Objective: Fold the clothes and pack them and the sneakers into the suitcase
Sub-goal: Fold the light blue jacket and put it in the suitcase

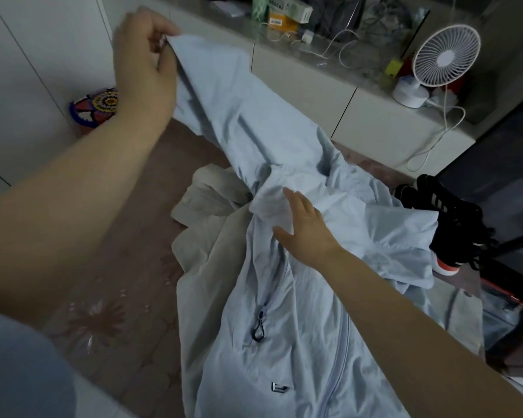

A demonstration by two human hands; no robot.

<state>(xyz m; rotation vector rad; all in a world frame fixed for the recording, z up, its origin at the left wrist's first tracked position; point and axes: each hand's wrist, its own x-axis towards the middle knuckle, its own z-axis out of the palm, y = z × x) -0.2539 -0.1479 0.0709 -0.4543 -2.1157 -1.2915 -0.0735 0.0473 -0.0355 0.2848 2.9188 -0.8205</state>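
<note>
Seen from my head camera, my left hand [145, 55] pinches the cuff end of the pale blue jacket [296, 351] and holds the sleeve up and taut, so that it can fold across straight. My right hand [305, 227] lies flat with straight fingers near the collar, pinning the body to the floor. The jacket lies over a beige garment [206, 200], with the black sneakers [456, 218] just beside it.
</note>
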